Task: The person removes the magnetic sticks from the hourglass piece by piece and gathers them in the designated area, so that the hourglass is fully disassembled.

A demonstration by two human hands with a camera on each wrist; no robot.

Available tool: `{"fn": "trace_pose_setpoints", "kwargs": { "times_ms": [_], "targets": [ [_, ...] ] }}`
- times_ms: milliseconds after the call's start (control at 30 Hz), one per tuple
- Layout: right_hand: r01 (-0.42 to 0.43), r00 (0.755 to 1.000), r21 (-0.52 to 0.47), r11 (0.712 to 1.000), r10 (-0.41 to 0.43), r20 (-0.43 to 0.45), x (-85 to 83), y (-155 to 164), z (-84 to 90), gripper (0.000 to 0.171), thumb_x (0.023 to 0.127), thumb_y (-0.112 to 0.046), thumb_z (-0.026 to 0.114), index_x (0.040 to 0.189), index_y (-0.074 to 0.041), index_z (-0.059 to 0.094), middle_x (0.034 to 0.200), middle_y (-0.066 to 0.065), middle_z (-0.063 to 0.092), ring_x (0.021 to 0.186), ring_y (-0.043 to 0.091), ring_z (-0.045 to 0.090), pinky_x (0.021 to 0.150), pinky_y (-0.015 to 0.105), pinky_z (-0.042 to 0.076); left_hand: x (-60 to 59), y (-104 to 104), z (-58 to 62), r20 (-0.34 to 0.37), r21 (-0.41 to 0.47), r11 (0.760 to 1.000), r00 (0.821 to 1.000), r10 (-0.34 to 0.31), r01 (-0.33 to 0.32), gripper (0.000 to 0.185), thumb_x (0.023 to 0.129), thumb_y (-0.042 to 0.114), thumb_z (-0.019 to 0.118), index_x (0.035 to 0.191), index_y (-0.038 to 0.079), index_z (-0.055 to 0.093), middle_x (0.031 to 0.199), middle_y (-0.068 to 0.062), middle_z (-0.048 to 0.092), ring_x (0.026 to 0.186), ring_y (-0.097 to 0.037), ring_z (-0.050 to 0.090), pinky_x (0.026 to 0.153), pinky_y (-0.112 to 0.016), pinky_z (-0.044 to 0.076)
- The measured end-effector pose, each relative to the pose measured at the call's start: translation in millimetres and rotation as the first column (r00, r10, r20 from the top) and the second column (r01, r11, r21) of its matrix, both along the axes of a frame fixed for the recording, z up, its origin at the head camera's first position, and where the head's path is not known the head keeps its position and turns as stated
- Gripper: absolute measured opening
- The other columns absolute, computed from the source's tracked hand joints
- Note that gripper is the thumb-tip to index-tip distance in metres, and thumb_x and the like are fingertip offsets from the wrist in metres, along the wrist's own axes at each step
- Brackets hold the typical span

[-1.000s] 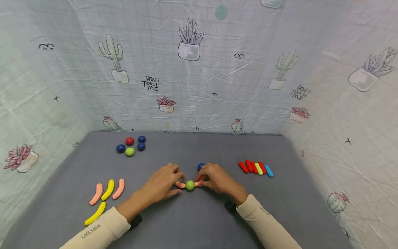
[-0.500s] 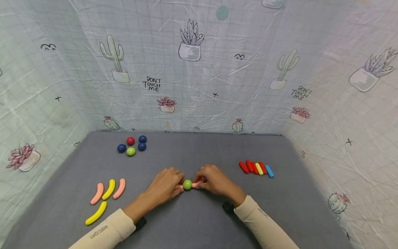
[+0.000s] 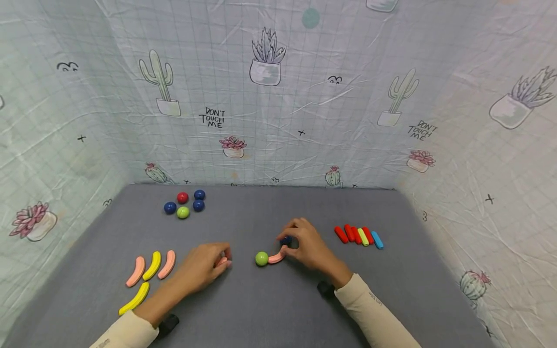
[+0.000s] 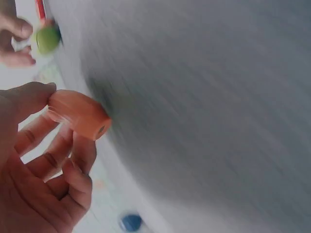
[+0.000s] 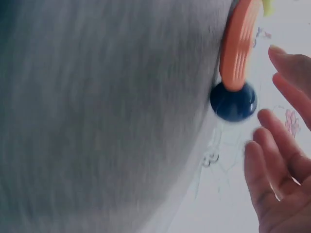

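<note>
My left hand [image 3: 202,263] pinches a salmon-pink curved bead [image 4: 77,114] between thumb and fingers, left of the table's middle. The hole in one end of this bead shows in the left wrist view. At the middle lies a green ball [image 3: 261,259], with another salmon-pink curved bead [image 3: 276,258] at its right side. A dark blue ball [image 5: 233,102] sits against or very close to that bead's far end. Around this blue ball hovers my right hand [image 3: 306,244], its fingers spread and apart from it in the right wrist view.
Several blue, red and green balls [image 3: 183,212] group at the back left. Yellow and pink curved beads [image 3: 152,266] lie at the left, near my left forearm. Red, yellow and blue sticks [image 3: 357,235] form a row at the right. Patterned cloth [image 3: 270,145] walls the back and sides.
Both hands held the pink beads on either side of the green ball. My left hand has drawn its bead away leftward; my right hand has let go and moved slightly right and back.
</note>
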State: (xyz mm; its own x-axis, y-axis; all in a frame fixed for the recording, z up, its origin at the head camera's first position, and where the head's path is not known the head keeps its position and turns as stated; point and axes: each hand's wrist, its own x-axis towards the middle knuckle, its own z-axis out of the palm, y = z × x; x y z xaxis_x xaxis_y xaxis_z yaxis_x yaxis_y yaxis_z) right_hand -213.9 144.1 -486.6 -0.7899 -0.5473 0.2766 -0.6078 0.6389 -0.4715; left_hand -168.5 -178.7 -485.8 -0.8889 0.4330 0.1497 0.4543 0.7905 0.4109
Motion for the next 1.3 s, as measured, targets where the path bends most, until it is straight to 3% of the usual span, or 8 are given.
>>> {"fn": "trace_pose_setpoints", "kwargs": {
  "times_ms": [167, 400, 567, 667, 767, 1000, 1133, 1300],
  "targets": [
    [-0.046, 0.996, 0.041, 0.998, 0.043, 0.077, -4.4, 12, 2.1, 0.038, 0.086, -0.018, 0.091, 0.122, -0.016, 0.079, 0.142, 0.012, 0.066, 0.135, 0.032, 0.059, 0.113, 0.061, 0.045, 12.1, -38, 5.3, 0.045, -0.051, 0.990, 0.990, 0.136, -0.134, 0.014, 0.095, 0.021, 0.082, 0.092, 0.023, 0.068, 0.072, 0.011, 0.051, 0.064, -0.004, 0.045, 0.058, -0.024, 0.036],
    [-0.096, 0.989, 0.069, 0.993, 0.087, 0.120, -5.7, 12, 3.5, 0.032, 0.089, -0.017, 0.088, 0.120, -0.017, 0.080, 0.129, 0.003, 0.071, 0.128, 0.026, 0.064, 0.110, 0.055, 0.049, 20.9, -74, 0.5, -0.129, -0.107, 0.973, 0.973, 0.192, -0.206, 0.018, 0.088, 0.013, 0.084, 0.088, 0.020, 0.068, 0.079, 0.006, 0.057, 0.067, -0.010, 0.051, 0.059, -0.032, 0.041],
    [-0.092, 0.990, 0.090, 0.992, 0.082, 0.115, -2.2, 5, 3.3, 0.031, 0.088, -0.017, 0.088, 0.118, -0.019, 0.080, 0.118, -0.002, 0.070, 0.114, 0.019, 0.065, 0.099, 0.045, 0.054, 22.2, -81, 2.9, -0.215, -0.140, 0.964, 0.957, 0.195, -0.228, 0.023, 0.083, 0.007, 0.087, 0.092, 0.017, 0.070, 0.084, 0.000, 0.058, 0.072, -0.018, 0.055, 0.057, -0.037, 0.044],
    [-0.091, 0.988, 0.106, 0.990, 0.077, 0.131, -0.8, 1, 1.6, 0.030, 0.089, -0.019, 0.088, 0.119, -0.022, 0.080, 0.114, -0.004, 0.068, 0.105, 0.016, 0.064, 0.090, 0.036, 0.053, 22.0, -70, 7.8, -0.277, -0.121, 0.974, 0.949, 0.151, -0.190, 0.028, 0.079, 0.009, 0.091, 0.096, 0.017, 0.071, 0.086, -0.001, 0.058, 0.079, -0.023, 0.058, 0.065, -0.044, 0.049],
    [-0.098, 0.986, 0.111, 0.989, 0.081, 0.143, 0.3, -2, 0.2, 0.029, 0.090, -0.020, 0.087, 0.119, -0.023, 0.080, 0.112, -0.005, 0.067, 0.101, 0.015, 0.064, 0.087, 0.031, 0.051, 21.9, -46, 13.3, -0.285, -0.106, 0.988, 0.955, 0.079, -0.113, 0.033, 0.080, 0.014, 0.093, 0.106, 0.016, 0.074, 0.093, -0.001, 0.060, 0.088, -0.024, 0.061, 0.076, -0.045, 0.052],
    [-0.133, 0.981, 0.123, 0.983, 0.113, 0.158, 3.5, -9, 2.4, 0.026, 0.090, -0.023, 0.087, 0.116, -0.023, 0.081, 0.107, -0.002, 0.065, 0.096, 0.016, 0.062, 0.082, 0.027, 0.049, 15.1, 17, 10.5, -0.173, -0.113, 0.990, 0.980, -0.103, 0.084, 0.047, 0.085, 0.031, 0.091, 0.127, 0.022, 0.073, 0.113, 0.002, 0.063, 0.098, -0.016, 0.064, 0.072, -0.035, 0.054],
    [-0.139, 0.978, 0.130, 0.982, 0.116, 0.172, 5.5, -12, 2.2, 0.026, 0.090, -0.025, 0.087, 0.115, -0.023, 0.080, 0.106, -0.002, 0.065, 0.093, 0.015, 0.061, 0.079, 0.026, 0.048, 7.3, 40, 3.4, -0.129, -0.121, 0.974, 0.970, -0.206, 0.191, 0.036, 0.088, 0.030, 0.089, 0.120, 0.024, 0.074, 0.112, 0.003, 0.062, 0.093, -0.014, 0.062, 0.071, -0.034, 0.053],
    [-0.140, 0.980, 0.125, 0.982, 0.119, 0.160, 9.2, -12, 2.3, 0.025, 0.089, -0.024, 0.087, 0.113, -0.023, 0.080, 0.103, -0.001, 0.064, 0.088, 0.016, 0.060, 0.077, 0.025, 0.046, -2.3, 52, -2.5, -0.159, -0.126, 0.968, 0.959, -0.235, 0.216, 0.019, 0.089, 0.023, 0.088, 0.101, 0.023, 0.075, 0.096, 0.004, 0.060, 0.079, -0.009, 0.053, 0.065, -0.027, 0.046]
  ]
}}
